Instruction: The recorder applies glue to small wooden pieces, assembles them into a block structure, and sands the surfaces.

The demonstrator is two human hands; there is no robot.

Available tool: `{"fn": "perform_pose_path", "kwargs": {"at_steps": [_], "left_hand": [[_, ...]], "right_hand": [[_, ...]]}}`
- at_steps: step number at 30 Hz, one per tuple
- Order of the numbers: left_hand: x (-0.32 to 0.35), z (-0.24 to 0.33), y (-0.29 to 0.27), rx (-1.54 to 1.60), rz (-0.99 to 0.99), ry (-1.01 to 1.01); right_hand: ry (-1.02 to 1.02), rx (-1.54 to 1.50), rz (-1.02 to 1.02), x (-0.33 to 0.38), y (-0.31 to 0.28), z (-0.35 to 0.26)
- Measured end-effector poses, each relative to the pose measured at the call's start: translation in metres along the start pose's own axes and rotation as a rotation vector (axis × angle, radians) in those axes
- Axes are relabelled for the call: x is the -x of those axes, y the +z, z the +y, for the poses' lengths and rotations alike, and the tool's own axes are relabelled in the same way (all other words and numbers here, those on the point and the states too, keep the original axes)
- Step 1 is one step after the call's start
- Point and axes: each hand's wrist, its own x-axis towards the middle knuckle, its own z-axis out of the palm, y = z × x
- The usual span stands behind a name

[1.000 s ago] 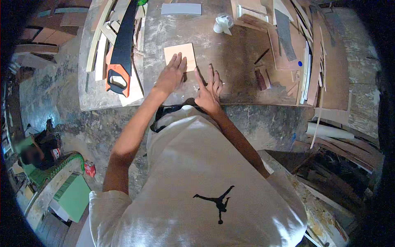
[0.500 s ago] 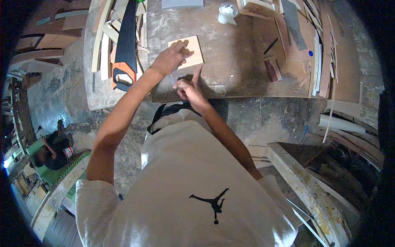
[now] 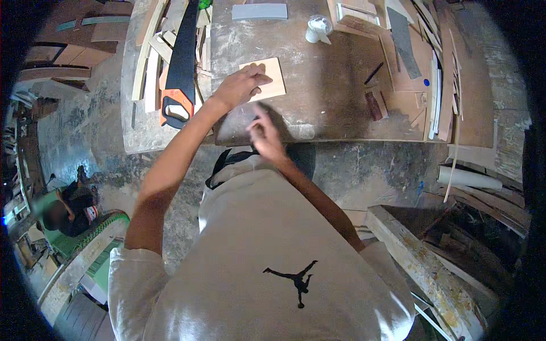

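Note:
A small square of pale wood (image 3: pixel 274 78) lies flat on the brown workbench (image 3: pixel 352 96). Spread across its left part is my left hand (image 3: pixel 242 86), fingers reaching over the top face and resting on it. My right hand (image 3: pixel 265 136) hovers near the bench's front edge, just below the wood square and apart from it. Motion smears its fingers; one seems to point toward the wood, and I cannot make out anything held.
A handsaw with an orange-black handle (image 3: pixel 177 108) lies left among wood strips (image 3: pixel 143 79). Beyond are a grey block (image 3: pixel 260 11) and a white cup (image 3: pixel 318 28). Rightward sit a dark pencil-like stick (image 3: pixel 373 74), a dark red block (image 3: pixel 375 106) and offcuts. Another person (image 3: pixel 71 213) is far left.
My right hand has drawn back toward me, its finger leaving the near edge of the wood square. My left hand stays on the wood. The whole view has shifted slightly.

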Motion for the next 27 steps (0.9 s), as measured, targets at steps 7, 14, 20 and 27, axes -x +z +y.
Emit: {"fn": "perform_pose_path", "kwargs": {"at_steps": [7,14,20,27], "left_hand": [[0.028,0.001,0.033,0.587,0.577,-0.724],[0.023,0.016,0.031,0.709,0.491,-0.893],[0.032,-0.004,0.057,0.738,0.591,-0.903],[0.045,-0.013,0.055,1.044,0.542,-0.954]], "right_hand": [[-0.192,0.284,0.444,-0.074,-0.091,-0.009],[-0.21,0.458,0.276,-0.127,-0.105,-0.001],[-0.242,0.376,0.242,-0.123,-0.082,-0.016],[-0.122,0.281,0.177,-0.113,-0.071,-0.025]]}}
